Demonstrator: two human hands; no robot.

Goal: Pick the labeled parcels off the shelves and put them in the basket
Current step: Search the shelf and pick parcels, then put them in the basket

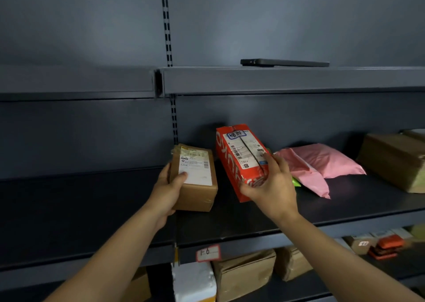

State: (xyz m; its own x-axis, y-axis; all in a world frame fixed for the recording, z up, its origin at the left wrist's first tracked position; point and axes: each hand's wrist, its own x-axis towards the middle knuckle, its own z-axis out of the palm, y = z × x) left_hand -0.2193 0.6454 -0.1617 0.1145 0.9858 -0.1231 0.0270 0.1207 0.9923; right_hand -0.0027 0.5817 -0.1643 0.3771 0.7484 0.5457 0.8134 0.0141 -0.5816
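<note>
A small brown cardboard box [197,186] with a white shipping label sits at the middle shelf [253,218], and my left hand [167,189] grips its left side with the thumb on the label. Right of it a red parcel [239,161] with a white label leans tilted, its near end held by my right hand [271,186]. A pink poly mailer [322,161] lies just right of the red parcel. No basket is in view.
A large brown box [393,159] stands at the shelf's right end. A flat dark object [285,62] lies on the upper shelf. Below, a shelf tag "1-6" [208,253], a white foam box [195,283], brown parcels [246,271] and an orange item [386,247] fill the lower shelf.
</note>
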